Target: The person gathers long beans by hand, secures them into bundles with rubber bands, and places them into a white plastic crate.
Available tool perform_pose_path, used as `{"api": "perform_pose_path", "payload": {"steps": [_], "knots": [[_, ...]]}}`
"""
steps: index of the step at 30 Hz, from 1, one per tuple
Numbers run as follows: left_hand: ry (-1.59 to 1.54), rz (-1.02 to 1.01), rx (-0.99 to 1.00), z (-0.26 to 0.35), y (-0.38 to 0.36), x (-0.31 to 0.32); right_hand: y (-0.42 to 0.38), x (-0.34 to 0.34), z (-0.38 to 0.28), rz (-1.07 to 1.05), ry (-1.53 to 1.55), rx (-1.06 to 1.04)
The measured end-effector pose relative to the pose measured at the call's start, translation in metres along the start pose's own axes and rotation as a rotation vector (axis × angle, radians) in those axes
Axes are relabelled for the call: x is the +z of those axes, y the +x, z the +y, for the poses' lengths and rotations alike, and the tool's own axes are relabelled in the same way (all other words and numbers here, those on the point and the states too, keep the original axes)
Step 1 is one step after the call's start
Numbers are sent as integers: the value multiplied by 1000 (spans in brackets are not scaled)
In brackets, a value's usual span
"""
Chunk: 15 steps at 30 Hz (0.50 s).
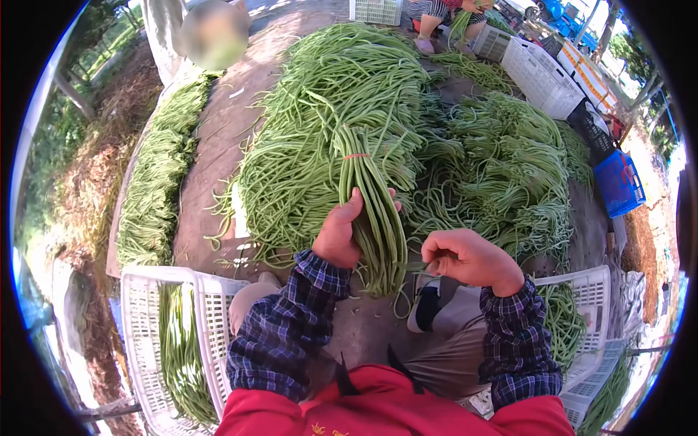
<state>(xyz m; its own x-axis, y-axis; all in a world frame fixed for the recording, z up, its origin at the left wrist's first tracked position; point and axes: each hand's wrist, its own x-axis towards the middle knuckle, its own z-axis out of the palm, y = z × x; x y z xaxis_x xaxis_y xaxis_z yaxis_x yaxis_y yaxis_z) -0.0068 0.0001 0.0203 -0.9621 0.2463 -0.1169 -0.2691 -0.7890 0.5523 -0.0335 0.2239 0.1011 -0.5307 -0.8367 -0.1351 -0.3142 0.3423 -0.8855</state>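
My left hand (pixel 339 231) is closed around a bundle of long green beans (pixel 376 225), thumb in front and fingertips showing at the far side. A thin red band (pixel 356 155) circles the bundle near its upper end, and the bean tips hang down over the ground. To the right of the bundle and apart from it, my right hand (pixel 474 259) has its fingers curled in a pinch. What it may hold is too small to make out. Beyond both hands lies a big heap of loose long beans (pixel 327 109).
Bean-filled white crates stand at my left (pixel 207 305) and right (pixel 596 305). Another bean pile (pixel 502 167) lies to the right, and a row of beans (pixel 156 174) at left. A blue crate (pixel 619 183) sits far right. Another person (pixel 443 22) sits at the back.
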Motion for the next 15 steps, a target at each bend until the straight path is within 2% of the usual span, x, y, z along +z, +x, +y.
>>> {"api": "perform_pose_path", "payload": {"steps": [2, 4, 6, 7, 9, 13, 14, 15], "knots": [[-71, 68, 57, 2, 0, 1, -8, -7, 4, 28, 305, -6], [-52, 56, 73, 4, -1, 1, -13, -18, 8, 93, 263, -28], [-45, -35, 59, 4, -4, 3, -19, -33, 21, 240, 16, 142], [-48, -32, 54, 5, -4, 3, -24, -36, 35, 239, 20, 147], [-61, -116, 52, 5, -4, 4, -29, -35, 63, 401, -885, 125], [-81, -69, 73, 9, -6, 12, -25, -30, 66, 550, -711, 87], [-83, -67, 74, 9, -6, 11, -21, -33, 60, 547, -711, 87], [-16, -103, 74, 10, -7, 9, -18, -35, 49, 510, -578, 152]]}}
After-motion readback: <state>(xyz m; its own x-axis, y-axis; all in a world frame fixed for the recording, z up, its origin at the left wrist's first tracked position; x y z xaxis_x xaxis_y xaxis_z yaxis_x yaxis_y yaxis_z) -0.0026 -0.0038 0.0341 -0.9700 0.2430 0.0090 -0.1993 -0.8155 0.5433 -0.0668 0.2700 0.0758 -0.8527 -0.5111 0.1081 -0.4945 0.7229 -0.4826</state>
